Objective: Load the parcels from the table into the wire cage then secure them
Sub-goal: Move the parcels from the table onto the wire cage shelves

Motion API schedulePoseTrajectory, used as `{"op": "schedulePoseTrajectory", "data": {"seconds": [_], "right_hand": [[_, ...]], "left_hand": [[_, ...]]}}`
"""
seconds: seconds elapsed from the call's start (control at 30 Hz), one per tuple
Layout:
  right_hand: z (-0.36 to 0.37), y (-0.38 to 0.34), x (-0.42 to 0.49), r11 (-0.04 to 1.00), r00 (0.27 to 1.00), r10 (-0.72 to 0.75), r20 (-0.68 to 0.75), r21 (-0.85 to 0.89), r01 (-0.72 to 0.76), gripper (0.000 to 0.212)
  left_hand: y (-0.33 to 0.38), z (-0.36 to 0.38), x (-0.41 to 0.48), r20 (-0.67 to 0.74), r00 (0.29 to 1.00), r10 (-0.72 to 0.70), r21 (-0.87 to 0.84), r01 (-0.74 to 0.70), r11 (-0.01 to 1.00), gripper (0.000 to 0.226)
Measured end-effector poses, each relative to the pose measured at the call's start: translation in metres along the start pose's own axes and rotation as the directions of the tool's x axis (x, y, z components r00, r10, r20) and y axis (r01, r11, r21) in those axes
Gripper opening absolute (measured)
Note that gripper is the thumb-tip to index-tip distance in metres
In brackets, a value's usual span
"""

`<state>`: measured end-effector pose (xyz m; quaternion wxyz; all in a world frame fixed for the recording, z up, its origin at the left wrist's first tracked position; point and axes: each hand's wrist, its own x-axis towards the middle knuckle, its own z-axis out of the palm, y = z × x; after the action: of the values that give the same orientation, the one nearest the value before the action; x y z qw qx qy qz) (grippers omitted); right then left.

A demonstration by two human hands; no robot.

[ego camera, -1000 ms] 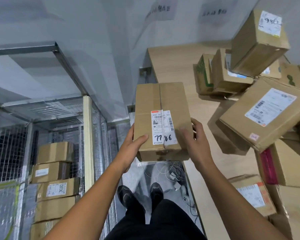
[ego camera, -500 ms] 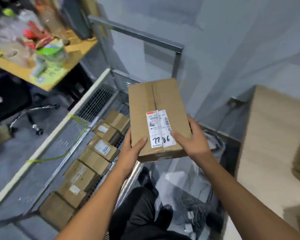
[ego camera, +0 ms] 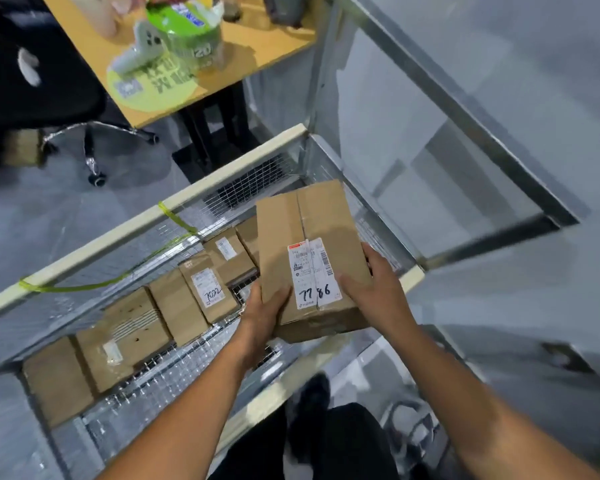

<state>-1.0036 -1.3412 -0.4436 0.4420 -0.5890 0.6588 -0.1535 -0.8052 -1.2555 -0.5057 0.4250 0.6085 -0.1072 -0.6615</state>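
I hold a brown cardboard parcel (ego camera: 312, 244) with a white label marked "77 86" above the open top of the wire cage (ego camera: 146, 223). My left hand (ego camera: 264, 310) grips its near left corner, thumb on top. My right hand (ego camera: 374, 289) grips the near right side, thumb on the label. Inside the cage, a row of several cardboard parcels (ego camera: 201, 289) stands packed along the far mesh wall. The parcel table is out of view.
A yellow desk (ego camera: 264, 46) with a green tub and clutter stands beyond the cage. An office chair base (ego camera: 90, 147) is at the left. A metal frame (ego camera: 465, 116) rises at the right. Green strapping (ego camera: 84, 285) is tied on the cage rail.
I have turned left from the parcel table to the cage. The parcel, held in both hands, has moved over the cage opening, and the view now looks down into it.
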Motion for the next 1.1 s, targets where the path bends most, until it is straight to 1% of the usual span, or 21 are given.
{"op": "schedulePoseTrajectory", "data": {"seconds": [0.13, 0.23, 0.33, 0.43, 0.53, 0.63, 0.7, 0.8, 0.87, 1.0, 1.1], "right_hand": [[0.030, 0.039, 0.091, 0.999, 0.999, -0.024, 0.032, -0.037, 0.025, 0.071], [0.056, 0.073, 0.154, 0.993, 0.999, -0.015, 0.043, -0.117, 0.020, 0.079], [0.079, 0.102, 0.207, 0.987, 0.996, -0.054, 0.066, -0.148, 0.064, 0.081], [0.101, 0.127, 0.230, 0.966, 0.988, -0.119, 0.102, -0.218, 0.139, 0.083], [0.116, 0.153, 0.227, 0.932, 0.979, -0.175, 0.108, -0.303, 0.200, 0.084], [0.121, 0.171, 0.230, 0.936, 0.981, -0.156, 0.117, -0.299, 0.184, 0.089], [0.125, 0.173, 0.239, 0.929, 0.974, -0.163, 0.158, -0.309, 0.205, 0.091], [0.131, 0.171, 0.259, 0.900, 0.950, -0.199, 0.241, -0.340, 0.275, 0.091], [0.134, 0.171, 0.279, 0.893, 0.938, -0.219, 0.267, -0.333, 0.303, 0.088], [0.133, 0.177, 0.306, 0.900, 0.944, -0.147, 0.294, -0.356, 0.251, 0.089], [0.131, 0.188, 0.312, 0.919, 0.942, -0.121, 0.312, -0.323, 0.225, 0.089]], "left_hand": [[-0.023, 0.001, 0.097, 0.027, 0.999, -0.032, -0.051, 0.033, 0.998, 0.060], [-0.046, 0.001, 0.169, -0.040, 0.996, -0.075, -0.114, 0.070, 0.991, 0.071], [-0.070, -0.002, 0.232, -0.059, 0.996, -0.071, -0.128, 0.063, 0.990, 0.070], [-0.095, -0.003, 0.276, -0.085, 0.993, -0.087, -0.174, 0.071, 0.982, 0.058], [-0.120, -0.001, 0.299, -0.143, 0.984, -0.108, -0.164, 0.084, 0.983, 0.049], [-0.140, 0.000, 0.311, -0.152, 0.982, -0.116, -0.149, 0.093, 0.984, 0.057], [-0.146, -0.001, 0.318, -0.141, 0.982, -0.129, -0.160, 0.106, 0.981, 0.061], [-0.149, -0.003, 0.330, -0.175, 0.977, -0.123, -0.181, 0.091, 0.979, 0.055], [-0.148, -0.001, 0.339, -0.215, 0.969, -0.125, -0.208, 0.080, 0.975, 0.053], [-0.141, 0.010, 0.346, -0.283, 0.950, -0.135, -0.224, 0.071, 0.972, 0.056], [-0.142, 0.017, 0.345, -0.348, 0.930, -0.116, -0.199, 0.047, 0.979, 0.058]]}}
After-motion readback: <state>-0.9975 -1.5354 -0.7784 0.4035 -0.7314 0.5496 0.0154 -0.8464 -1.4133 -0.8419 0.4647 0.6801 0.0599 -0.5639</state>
